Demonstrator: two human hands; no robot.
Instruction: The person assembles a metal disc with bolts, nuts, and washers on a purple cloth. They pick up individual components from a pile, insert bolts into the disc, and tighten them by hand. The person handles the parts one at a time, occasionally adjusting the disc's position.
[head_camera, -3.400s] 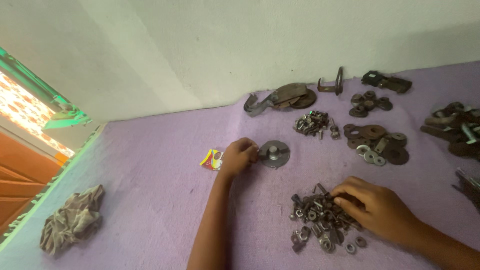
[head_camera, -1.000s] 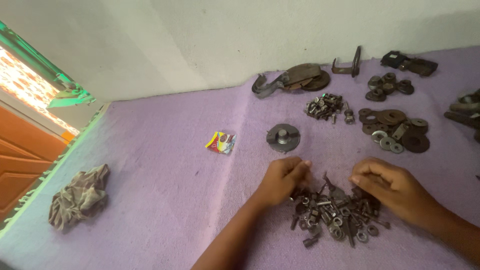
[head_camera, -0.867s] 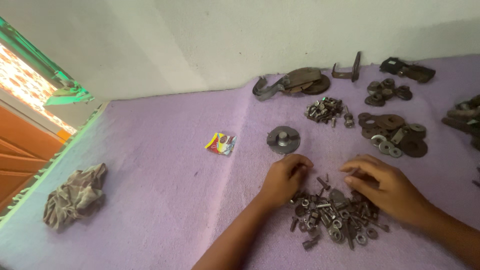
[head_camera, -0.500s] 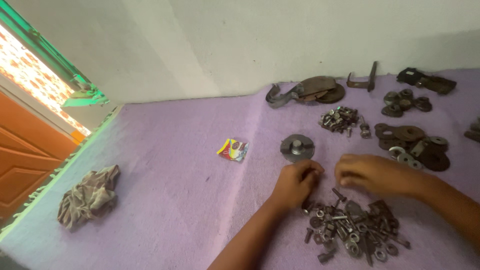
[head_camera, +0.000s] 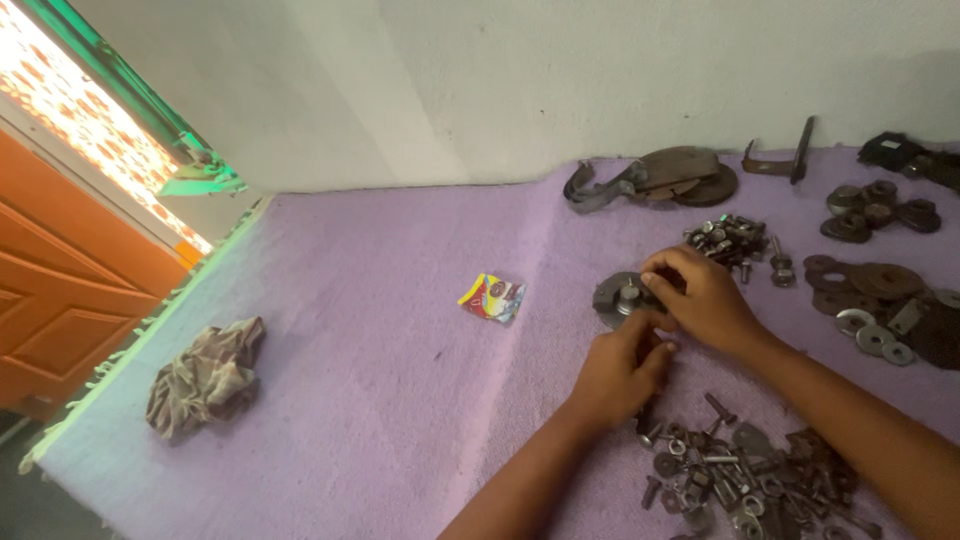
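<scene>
My right hand (head_camera: 705, 298) rests on the right edge of a round grey metal disc (head_camera: 612, 297) with a stud in its middle, fingers curled over it. My left hand (head_camera: 622, 368) lies just below, its fingertips pinched together against my right thumb; whatever may be between them is hidden. A heap of rusty bolts, nuts and washers (head_camera: 745, 480) lies on the purple cloth (head_camera: 380, 300) right of my left forearm.
A smaller pile of nuts (head_camera: 728, 240), flat washers (head_camera: 880, 300), dark round parts (head_camera: 875, 205), a hooked metal piece (head_camera: 650, 180) and a bracket (head_camera: 782, 160) lie at the back right. A colourful packet (head_camera: 492, 297) and a crumpled rag (head_camera: 205, 375) lie to the left. An orange door (head_camera: 60, 300) stands at far left.
Both hands have left the bolt heap and moved up to the round disc. My right hand now lies on it. The camera has swung to the left.
</scene>
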